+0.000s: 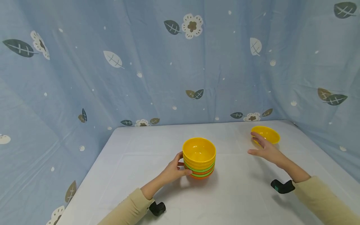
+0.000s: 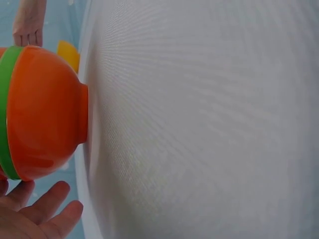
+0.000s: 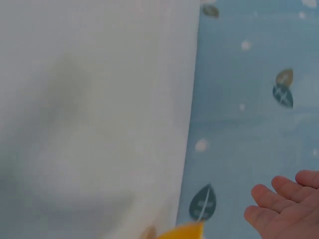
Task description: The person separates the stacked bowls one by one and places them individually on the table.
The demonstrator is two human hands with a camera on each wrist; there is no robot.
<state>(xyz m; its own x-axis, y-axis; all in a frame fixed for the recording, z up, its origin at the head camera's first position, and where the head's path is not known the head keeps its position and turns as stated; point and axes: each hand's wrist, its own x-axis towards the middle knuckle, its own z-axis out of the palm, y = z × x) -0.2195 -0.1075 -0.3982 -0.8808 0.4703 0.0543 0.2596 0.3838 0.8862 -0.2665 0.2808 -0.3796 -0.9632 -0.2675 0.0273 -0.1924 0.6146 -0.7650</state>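
Note:
A stack of several bowls (image 1: 199, 151), yellow at the top with green and orange rims below, stands upright near the middle of the table. My left hand (image 1: 172, 170) grips its left side, thumb at the front and fingers round the back. In the left wrist view the lowest orange bowl (image 2: 47, 114) shows its foot on the cloth, the fingers (image 2: 57, 199) beside it. Farther right lies a single yellow bowl (image 1: 267, 134). My right hand (image 1: 267, 151) hovers at its near left side, fingers spread and thumb apart, holding nothing; whether it touches the bowl I cannot tell.
A white cloth (image 1: 135, 162) covers the table. Behind and at the sides hangs a blue curtain (image 1: 157, 68) with leaves and flowers. Black devices sit at the left wrist (image 1: 157, 208) and right wrist (image 1: 282, 187).

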